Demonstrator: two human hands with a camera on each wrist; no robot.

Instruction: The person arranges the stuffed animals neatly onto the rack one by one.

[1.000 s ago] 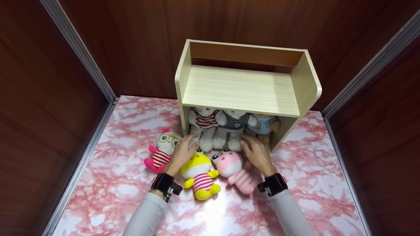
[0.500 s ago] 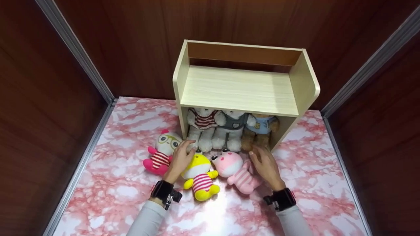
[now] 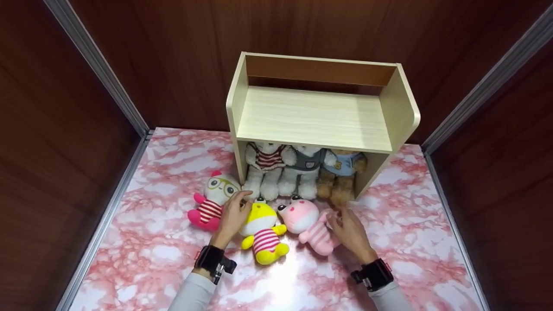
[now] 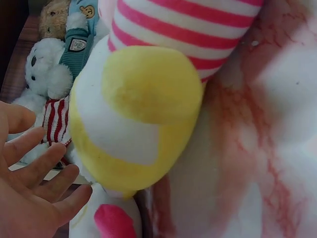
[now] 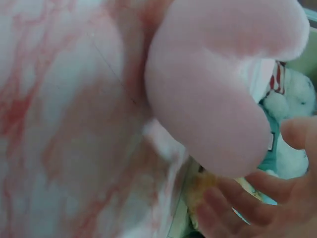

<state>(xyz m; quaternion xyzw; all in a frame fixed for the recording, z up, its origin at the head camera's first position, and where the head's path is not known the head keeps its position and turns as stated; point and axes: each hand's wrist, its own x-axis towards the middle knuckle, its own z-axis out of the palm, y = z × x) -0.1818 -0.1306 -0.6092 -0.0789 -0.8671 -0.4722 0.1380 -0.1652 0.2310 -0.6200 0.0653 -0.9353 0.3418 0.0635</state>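
Note:
My left hand [image 3: 232, 218] hovers between a panda plush [image 3: 210, 211] in a striped shirt and a yellow plush toy [image 3: 265, 244] with a pink-striped belly. In the left wrist view its fingers [image 4: 40, 163] are spread, with nothing between them. Beside a pink striped plush toy [image 3: 318, 237], on its right, is my right hand [image 3: 353, 231]; its fingers are loosely bent and grip nothing. Whether it touches the pink toy is unclear. Three teddy bears sit in the shelf's lower bay: one in a striped top [image 3: 268, 160], one in grey [image 3: 307, 162], one brown in blue [image 3: 342, 167].
The pale wooden shelf unit [image 3: 315, 119] stands at the back, its board hiding the bears' heads in the head view. Pink-and-white marbled flooring [image 3: 160, 250] spreads around the toys. Dark brown panels [image 3: 181, 65] with metal-framed edges enclose the space.
My right hand has drawn back from the bears' feet, towards me and slightly right. The left hand has also pulled back a little from the shelf. The toys look unmoved.

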